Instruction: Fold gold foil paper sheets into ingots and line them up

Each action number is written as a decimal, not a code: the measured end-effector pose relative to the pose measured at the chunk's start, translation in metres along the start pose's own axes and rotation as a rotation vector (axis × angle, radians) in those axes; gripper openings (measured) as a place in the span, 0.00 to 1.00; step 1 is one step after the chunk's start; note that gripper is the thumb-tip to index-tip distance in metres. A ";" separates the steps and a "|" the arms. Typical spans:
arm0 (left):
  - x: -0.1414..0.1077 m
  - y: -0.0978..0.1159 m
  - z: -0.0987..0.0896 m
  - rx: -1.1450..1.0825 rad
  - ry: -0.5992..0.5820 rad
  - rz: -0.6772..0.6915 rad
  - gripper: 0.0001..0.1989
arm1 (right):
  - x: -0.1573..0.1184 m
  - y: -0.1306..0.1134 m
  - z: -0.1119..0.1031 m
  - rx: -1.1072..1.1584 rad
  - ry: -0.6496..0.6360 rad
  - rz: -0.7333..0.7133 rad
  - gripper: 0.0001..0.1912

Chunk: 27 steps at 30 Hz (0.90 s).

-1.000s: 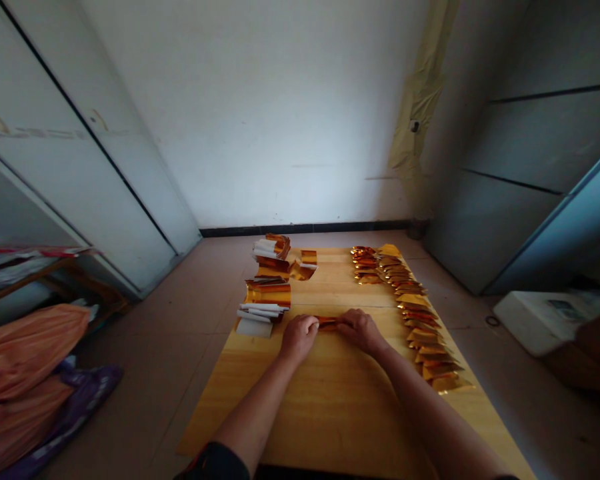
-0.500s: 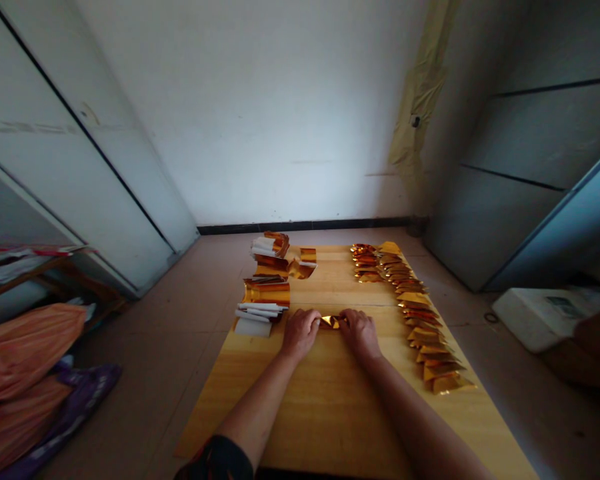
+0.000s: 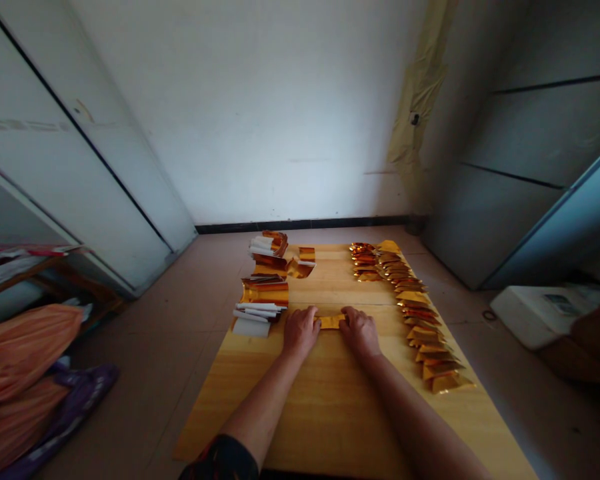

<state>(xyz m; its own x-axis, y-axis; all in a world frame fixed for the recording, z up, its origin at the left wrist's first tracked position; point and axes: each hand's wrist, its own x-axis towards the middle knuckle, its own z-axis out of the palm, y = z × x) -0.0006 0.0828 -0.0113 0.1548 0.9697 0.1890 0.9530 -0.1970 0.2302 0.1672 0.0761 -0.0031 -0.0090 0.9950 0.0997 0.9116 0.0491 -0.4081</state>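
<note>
A small strip of gold foil paper (image 3: 331,323) lies over the wooden table between my two hands. My left hand (image 3: 301,331) is closed on its left end, and my right hand (image 3: 361,335) is closed on its right end. Left of my hands is a group of curled gold and white sheets (image 3: 267,293), with a loose gold piece (image 3: 300,268) beside them. To the right, folded gold pieces (image 3: 420,313) overlap in a long row that runs toward the near right. A shorter row of folded gold pieces (image 3: 365,262) stands beside its far end.
The wooden table (image 3: 325,400) stands before a white wall (image 3: 280,120). Grey cabinets (image 3: 520,153) are at the right, pale cabinet doors (image 3: 105,147) at the left. Orange cloth or bags (image 3: 25,353) lie at the left; a white box (image 3: 535,317) sits on the right floor.
The gold paper between my hands showed a creased, angled fold and now looks like a flatter, even strip. My hands have barely moved. The view has shifted slightly.
</note>
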 end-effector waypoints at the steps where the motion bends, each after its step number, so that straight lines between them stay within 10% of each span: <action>1: 0.000 0.000 0.000 0.009 -0.003 -0.001 0.11 | 0.000 -0.001 -0.001 -0.013 -0.008 0.007 0.13; 27: -0.001 0.008 -0.003 0.140 0.033 0.023 0.07 | -0.005 0.001 0.001 -0.042 0.058 -0.050 0.08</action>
<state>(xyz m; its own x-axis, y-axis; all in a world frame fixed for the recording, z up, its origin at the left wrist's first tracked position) 0.0062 0.0803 -0.0072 0.1704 0.9594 0.2246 0.9767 -0.1947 0.0905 0.1673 0.0712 -0.0050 -0.0320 0.9846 0.1717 0.9271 0.0934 -0.3630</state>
